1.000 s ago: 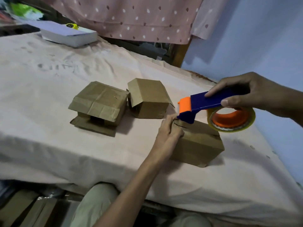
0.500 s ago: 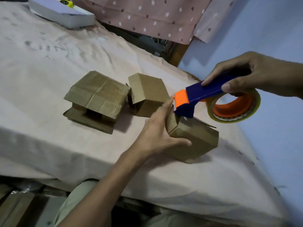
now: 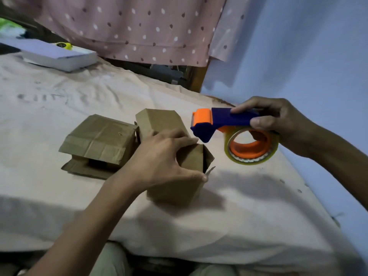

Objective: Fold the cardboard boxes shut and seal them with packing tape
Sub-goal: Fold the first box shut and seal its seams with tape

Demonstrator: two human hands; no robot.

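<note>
On the cloth-covered bed (image 3: 59, 92), three cardboard boxes sit toward its right edge. The nearest box (image 3: 175, 188), long axis running toward the near edge, lies under the left hand (image 3: 159, 158), fingers spread gripping it. The right hand (image 3: 278, 120) holds the tape dispenser (image 3: 223, 124) just beyond, nose toward the box's loose flap.

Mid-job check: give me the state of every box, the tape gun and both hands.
Near box: gripped, flap loose at right.
Middle box: flaps folded over, no tape visible.
Left box: flaps folded, one splayed below.
Tape dispenser: held above the bed.
Left hand: gripping near box.
Right hand: gripping dispenser.
</note>
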